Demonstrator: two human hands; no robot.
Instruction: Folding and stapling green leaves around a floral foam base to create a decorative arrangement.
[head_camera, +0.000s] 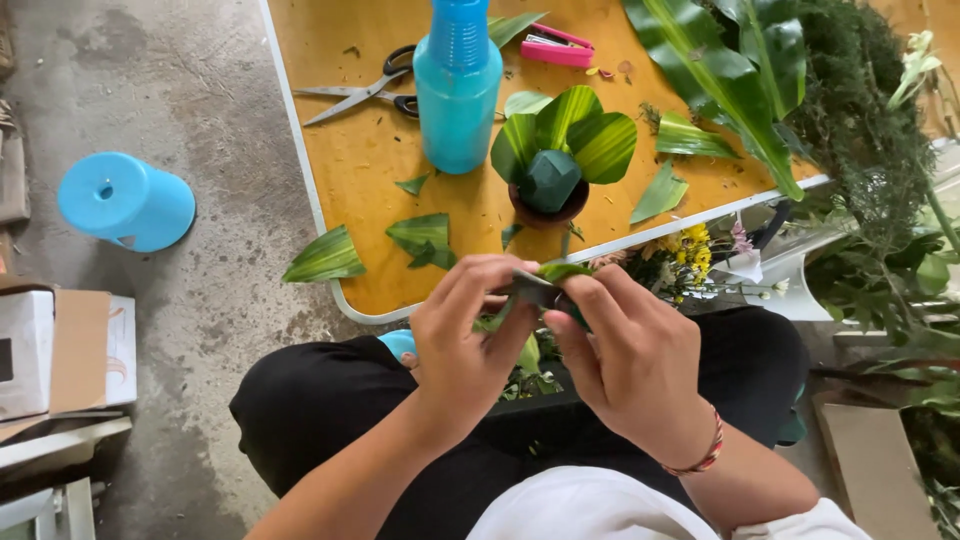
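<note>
Nearest the camera, over the lap, left hand (465, 335) and right hand (630, 350) both pinch a folded green leaf strip (548, 282), fingers closed on it; a grey tool may sit between them, unclear. Risk: a slack pinch could let the fold spring open. Farther, on the yellow table (350, 170), the small pot with leaves and foam (552, 175) stands just beside the blue spray bottle (458, 90); a careless reach could topple either. Scissors (365, 90) lie far left.

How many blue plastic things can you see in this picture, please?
3: a spray bottle upright on the table, an overturned stool on the floor at left, and a small blue piece peeking out by the left hand. More may be hidden.
</note>
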